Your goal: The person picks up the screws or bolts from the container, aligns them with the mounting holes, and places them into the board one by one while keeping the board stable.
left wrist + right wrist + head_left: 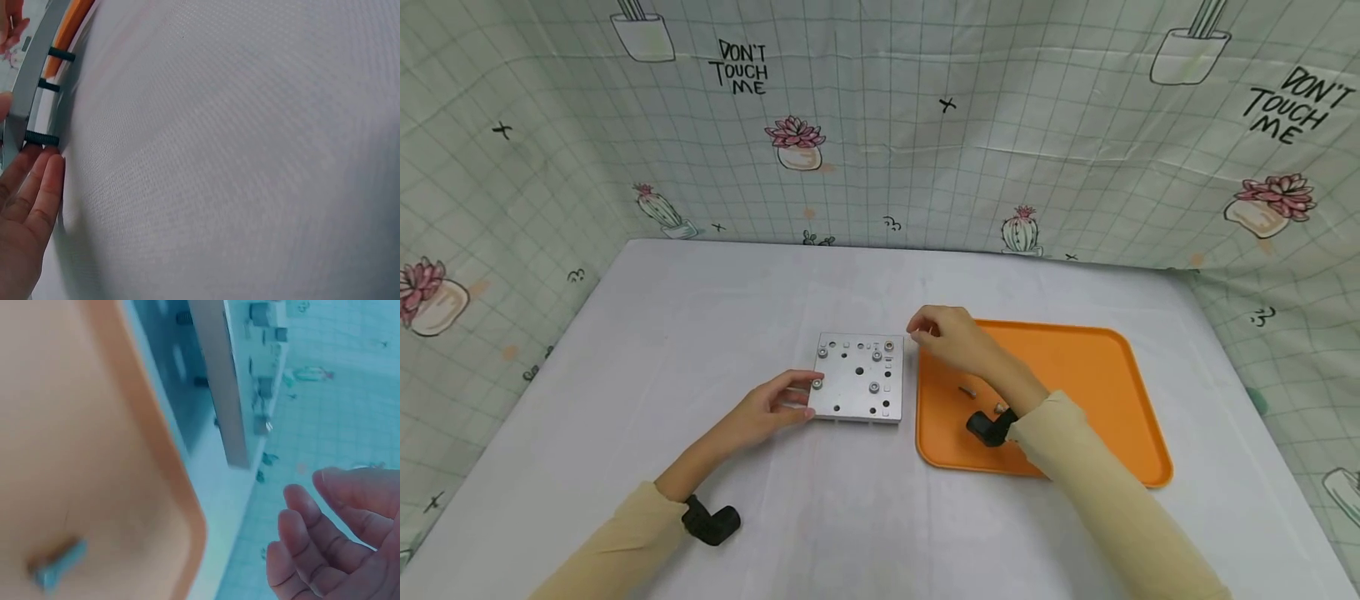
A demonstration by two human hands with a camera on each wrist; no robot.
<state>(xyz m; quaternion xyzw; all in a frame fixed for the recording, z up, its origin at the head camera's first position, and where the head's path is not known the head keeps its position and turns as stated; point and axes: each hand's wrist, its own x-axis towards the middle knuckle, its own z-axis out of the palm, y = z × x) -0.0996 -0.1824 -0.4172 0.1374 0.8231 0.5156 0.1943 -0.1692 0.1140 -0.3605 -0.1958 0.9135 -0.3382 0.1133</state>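
A square silver metal plate [842, 400] with holes sits on the white table, several socket-head screws [874, 387] standing in its top. Their threaded shanks [42, 138] stick out beneath it in the left wrist view. My left hand [771, 408] holds the plate by its left edge, fingers and thumb around the corner. Beside the plate's far right corner my right hand [951, 337] hovers with loosely bent fingers, apart from the plate. Nothing shows between those fingers [300, 531] in the right wrist view.
An orange tray [1097, 400] lies to the right of the plate, under my right forearm. One loose screw [967, 392] rests in it, with another small metal piece [1000, 408] near my wrist. A patterned curtain [880, 167] surrounds the table [737, 308].
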